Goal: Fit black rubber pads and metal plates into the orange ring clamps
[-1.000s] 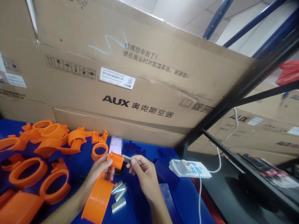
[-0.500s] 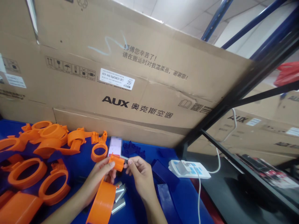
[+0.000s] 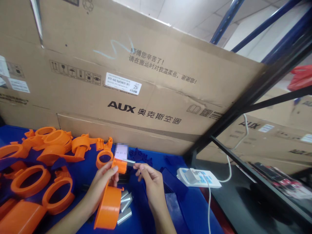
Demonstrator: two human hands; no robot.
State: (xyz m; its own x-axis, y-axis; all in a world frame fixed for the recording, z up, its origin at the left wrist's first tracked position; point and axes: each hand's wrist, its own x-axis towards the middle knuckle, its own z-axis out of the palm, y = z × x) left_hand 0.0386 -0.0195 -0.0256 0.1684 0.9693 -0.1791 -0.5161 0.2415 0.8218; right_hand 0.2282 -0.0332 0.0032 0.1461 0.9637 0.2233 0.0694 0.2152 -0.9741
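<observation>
My left hand (image 3: 100, 182) is closed around the upper, clip-like end of an orange plastic ring part (image 3: 109, 205), whose wide ring hangs below the fingers. A thin toothed metal strip (image 3: 130, 161) sticks out to the right from that end. At the strip's outer tip, the thumb and forefinger of my right hand (image 3: 153, 182) are pinched together on it; the exact contact is small and partly hidden. Below the hands, several silvery metal pieces (image 3: 124, 216) lie on the blue table surface (image 3: 138, 208). A phone (image 3: 121, 153) showing a timer stands just behind the orange part.
Several orange ring parts (image 3: 30, 180) crowd the left side. Dark blue small parts (image 3: 140, 156) lie behind my right hand, and blue bins (image 3: 174, 203) sit to its right. A white power strip (image 3: 198, 177) with cables is farther right. A large cardboard box (image 3: 146, 130) closes off the back.
The orange part has tilted and shifted slightly up and left in my left hand. More of the toothed strip shows, and my right hand has moved slightly right.
</observation>
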